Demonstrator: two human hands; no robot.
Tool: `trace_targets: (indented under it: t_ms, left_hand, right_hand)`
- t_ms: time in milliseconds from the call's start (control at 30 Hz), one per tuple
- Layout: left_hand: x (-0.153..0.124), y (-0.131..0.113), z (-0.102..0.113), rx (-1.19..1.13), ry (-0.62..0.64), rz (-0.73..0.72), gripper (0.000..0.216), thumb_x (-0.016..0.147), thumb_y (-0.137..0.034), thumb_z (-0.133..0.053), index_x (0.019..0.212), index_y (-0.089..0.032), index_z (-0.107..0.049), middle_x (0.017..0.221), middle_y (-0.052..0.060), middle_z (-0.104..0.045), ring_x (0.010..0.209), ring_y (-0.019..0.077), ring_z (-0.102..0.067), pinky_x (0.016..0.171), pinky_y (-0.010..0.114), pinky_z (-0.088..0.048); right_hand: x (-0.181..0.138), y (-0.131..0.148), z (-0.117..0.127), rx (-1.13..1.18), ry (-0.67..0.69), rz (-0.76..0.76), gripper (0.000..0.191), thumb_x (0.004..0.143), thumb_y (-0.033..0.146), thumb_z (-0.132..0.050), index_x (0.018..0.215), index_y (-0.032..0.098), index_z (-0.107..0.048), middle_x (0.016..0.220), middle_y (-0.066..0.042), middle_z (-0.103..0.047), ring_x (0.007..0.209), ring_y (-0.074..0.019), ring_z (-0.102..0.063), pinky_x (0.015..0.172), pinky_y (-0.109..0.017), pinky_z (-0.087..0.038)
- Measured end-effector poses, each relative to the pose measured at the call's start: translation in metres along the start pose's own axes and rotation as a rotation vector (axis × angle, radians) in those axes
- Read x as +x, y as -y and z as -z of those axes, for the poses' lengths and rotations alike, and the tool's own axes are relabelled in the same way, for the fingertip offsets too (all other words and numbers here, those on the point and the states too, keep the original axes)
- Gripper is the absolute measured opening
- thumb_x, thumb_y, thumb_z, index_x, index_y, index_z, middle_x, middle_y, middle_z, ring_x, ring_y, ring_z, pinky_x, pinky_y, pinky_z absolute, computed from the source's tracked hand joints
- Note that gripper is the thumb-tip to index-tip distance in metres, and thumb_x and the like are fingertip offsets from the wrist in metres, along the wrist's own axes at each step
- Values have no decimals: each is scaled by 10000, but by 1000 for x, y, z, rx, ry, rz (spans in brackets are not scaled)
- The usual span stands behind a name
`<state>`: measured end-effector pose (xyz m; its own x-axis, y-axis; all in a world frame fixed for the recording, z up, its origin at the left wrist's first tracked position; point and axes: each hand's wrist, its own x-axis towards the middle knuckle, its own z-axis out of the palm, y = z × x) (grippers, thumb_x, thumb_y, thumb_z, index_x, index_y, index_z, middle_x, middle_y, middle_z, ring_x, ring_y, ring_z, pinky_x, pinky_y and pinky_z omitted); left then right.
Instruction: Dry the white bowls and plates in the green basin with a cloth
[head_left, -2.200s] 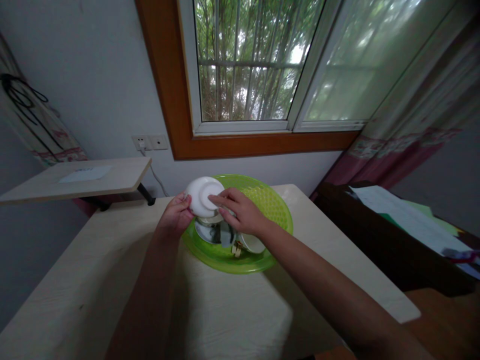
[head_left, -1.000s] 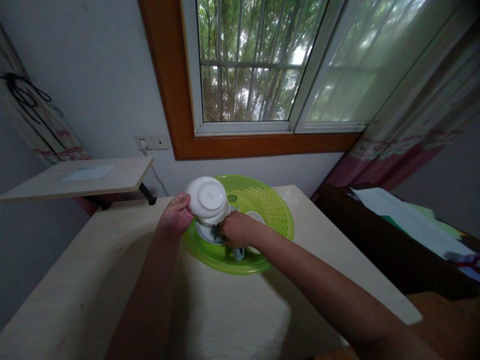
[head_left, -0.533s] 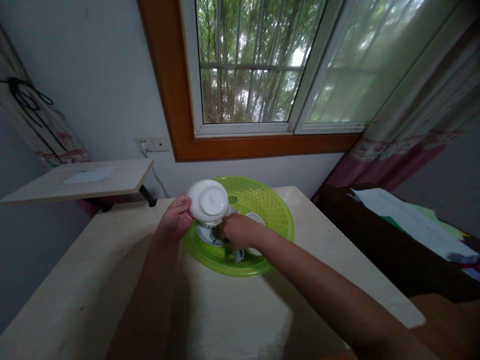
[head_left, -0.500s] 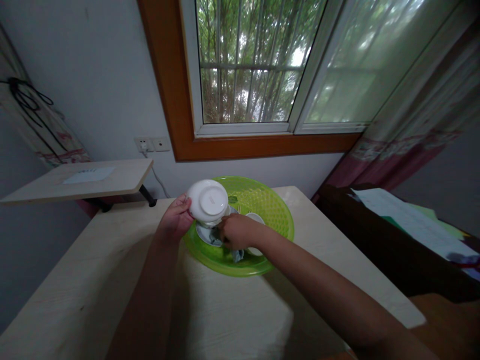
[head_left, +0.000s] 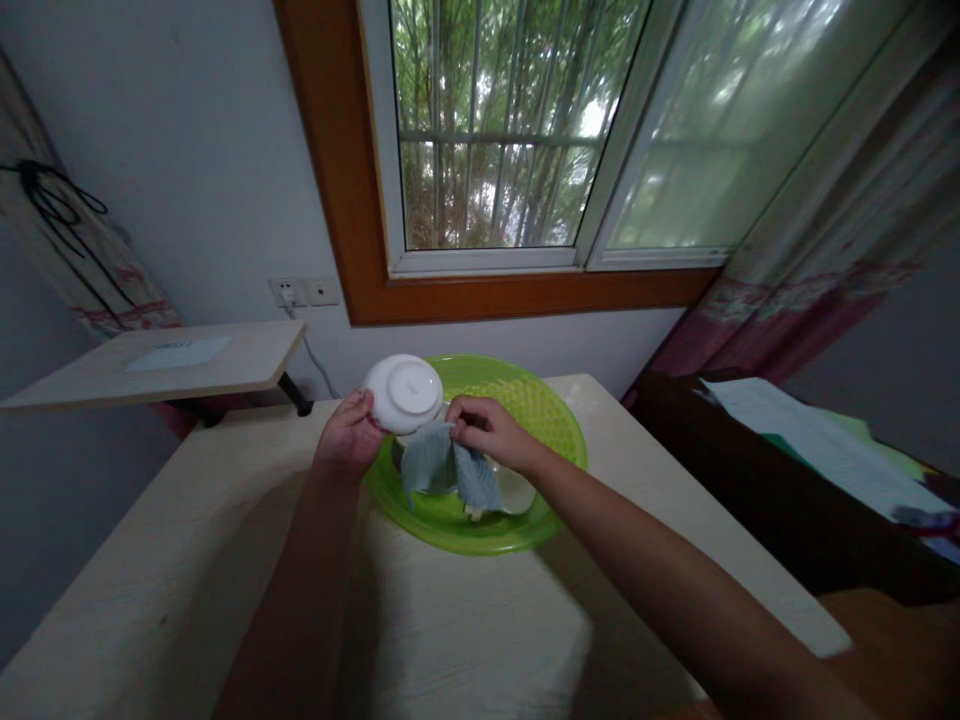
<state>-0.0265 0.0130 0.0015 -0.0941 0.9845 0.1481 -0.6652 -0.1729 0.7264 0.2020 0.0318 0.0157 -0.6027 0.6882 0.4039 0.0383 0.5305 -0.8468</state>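
Note:
My left hand (head_left: 349, 432) grips a white bowl (head_left: 405, 394) by its left edge, with the underside and foot ring facing me. Pinched in my right hand (head_left: 491, 430) is a grey-blue cloth (head_left: 442, 465), which hangs in two folds just below and to the right of the bowl. Both hands are over a round green plastic basket (head_left: 480, 542) on the table. Inside it, a white dish (head_left: 516, 492) shows beneath my right wrist. Other dishes there are partly hidden behind the cloth and the bowl.
The basket stands on a pale wooden table (head_left: 465, 630) below a barred window. At the left, a small raised shelf (head_left: 217, 370) bears a paper sheet. A wall socket (head_left: 304, 292) has a cable plugged in. Papers (head_left: 825, 450) lie on dark furniture at the right.
My right hand has lifted the cloth up out of the basket. The bowl in my left hand has shifted slightly left.

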Motion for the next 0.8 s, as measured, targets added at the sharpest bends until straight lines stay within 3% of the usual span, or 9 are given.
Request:
trace_targets:
  t_ms: [200,300,367,433,533,667,800]
  left_hand:
    - [0,0,-1,18,-1,35,257,853,-158,-643,1098,-103,-702,1077,143,-763,1083,278,-708,1009,431,-557]
    - [0,1,0,37,-7,28,253,841,-161,-664,1087,-114,-698,1079,119,-760,1051,251,-714,982,403,-569]
    - [0,1,0,51,-1,26,252,834,-175,-678,1079,-120,-694,1092,114,-754,1064,255,-708,974,407,-572]
    - [0,2,1,56,5,28,257,825,-177,-689,1076,-119,-688,1089,113,-752,1070,263,-706,963,416,-576]
    - [-1,2,0,47,24,39,285,811,-158,-705,1091,-117,-672,1100,113,-750,1076,269,-705,964,422,-574]
    - [-2,2,-1,49,71,80,293,792,-150,-726,1074,-98,-667,1087,146,-752,1114,301,-692,986,439,-557]
    - [-2,3,-2,59,120,109,332,784,-154,-742,1100,-89,-665,1087,163,-751,1115,315,-691,980,452,-556]
  right_hand:
    - [11,-9,9,243,-635,-155,193,788,390,-665,765,221,-572,646,62,-476,590,-127,-423,541,-243,-335]
    - [14,-19,18,222,-858,-114,183,799,380,-648,745,211,-602,698,43,-539,665,-139,-481,601,-246,-395]
    - [14,-23,22,208,-928,-118,194,797,394,-660,756,209,-618,704,42,-558,670,-140,-493,614,-249,-407]
    - [14,-22,22,195,-912,-133,218,800,420,-677,770,208,-634,693,44,-566,656,-141,-499,612,-253,-411]
    - [12,-15,17,90,-770,-77,232,833,438,-693,799,208,-685,721,24,-612,684,-154,-540,655,-279,-439]
    - [10,-5,7,-259,-509,174,161,891,374,-697,845,233,-759,853,-29,-716,849,-200,-627,834,-379,-470]
    - [7,1,-2,-503,-234,355,179,957,346,-645,1062,292,-779,1152,-58,-720,1096,-230,-619,998,-471,-428]
